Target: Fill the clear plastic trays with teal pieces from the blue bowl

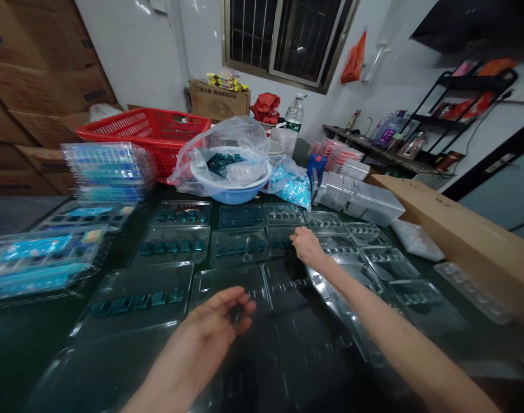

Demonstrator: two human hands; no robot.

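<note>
Trays (42, 261) loaded with blue items lie well left of the left fingers, with stacked packs (109, 172) behind them. Nearer, just left of the left fingers, a clear lidless-looking tray (159, 281) carries a row of teal pieces (140, 302); the row appears orderly.

Left hand (204, 335): palm partly turned up, thumb and fingers apart and loosely curled. A dark spot shows between them; whether it is a piece or only a gap cannot be told. Finding: if pieces are kept there, a slightly deeper cup would guard against spills onto the trays below.

Beyond the left fingertips, a blue bowl (234, 197) under clear film holds more dark teal stock (223, 163). Between the bowl and the left fingers, further trays stand in rows.

Target tray (276, 232) sits directly at the right fingertips, touching or nearly so, its row partly filled with teal.

Right hand (308, 248): fingers drawn together, tips pointing down and left; contact and any piece within the pinch are hidden. Recommendation: release low and straight, one piece per recess, and keep the wrist clear of neighbouring trays.

Just right of the right fingers, clear trays (374, 258) show pale recesses without teal; the forearm passes over some, a likely nudge risk.
</note>
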